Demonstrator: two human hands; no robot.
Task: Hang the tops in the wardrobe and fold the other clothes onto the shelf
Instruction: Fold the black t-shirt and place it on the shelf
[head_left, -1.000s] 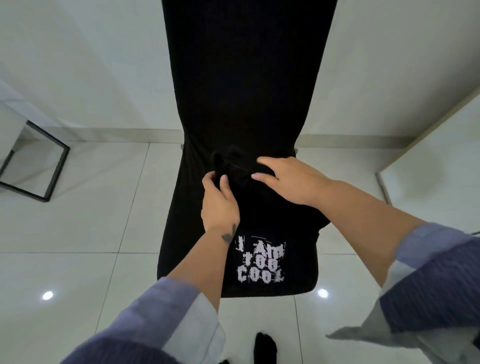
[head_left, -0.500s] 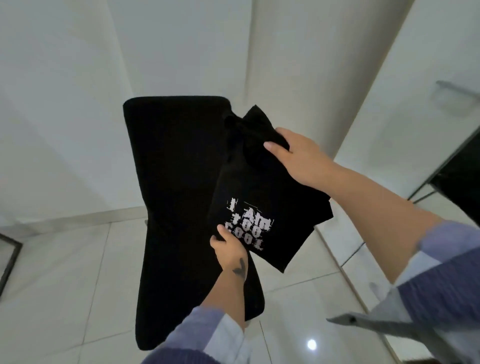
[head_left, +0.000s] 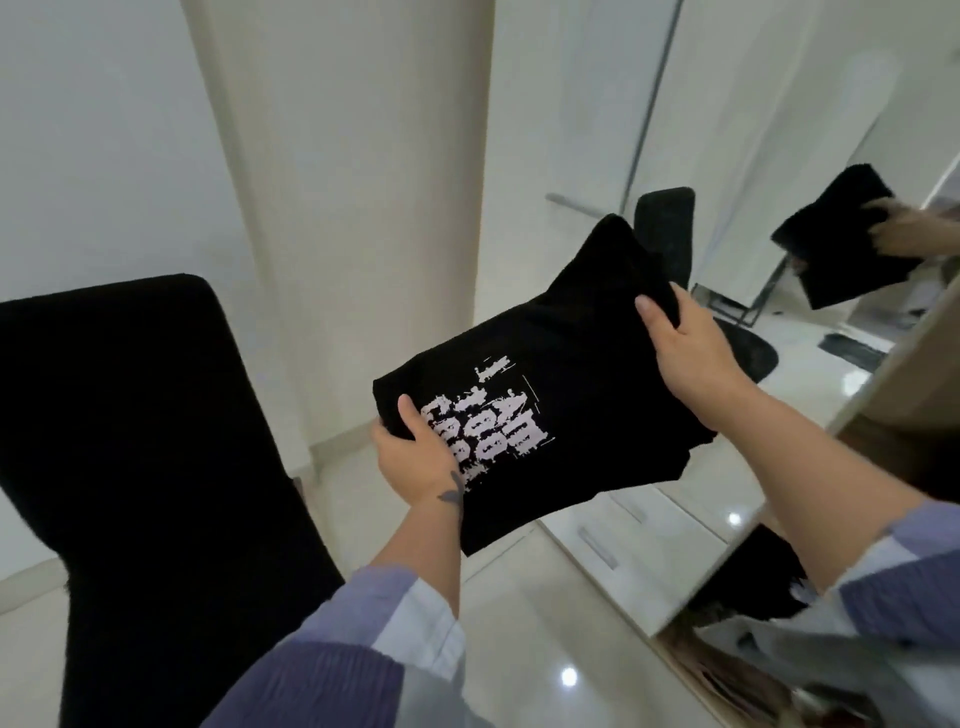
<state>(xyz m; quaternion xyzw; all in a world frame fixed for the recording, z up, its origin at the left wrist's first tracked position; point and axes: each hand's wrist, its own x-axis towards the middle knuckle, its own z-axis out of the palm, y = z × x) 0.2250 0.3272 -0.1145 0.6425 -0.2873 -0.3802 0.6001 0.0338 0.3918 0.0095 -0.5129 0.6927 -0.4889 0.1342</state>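
Note:
A folded black garment (head_left: 571, 379) with white printed lettering is held flat in the air in front of me. My left hand (head_left: 415, 457) grips its near left edge, thumb on top beside the print. My right hand (head_left: 691, 348) grips the far right edge, thumb over the fabric. Both forearms reach out from rolled lilac sleeves. The garment hangs clear of the black chair.
A black fabric-covered chair (head_left: 145, 441) stands at the left. To the right is a mirrored wardrobe door (head_left: 810, 156) that reflects the garment, my hand and the chair. White drawers (head_left: 639, 540) sit low at the right. A glossy tiled floor (head_left: 545, 649) lies below.
I have turned right, away from the chair toward the mirrored wardrobe. The folded garment was lifted off the chair seat and now lies flat between both hands, further right.

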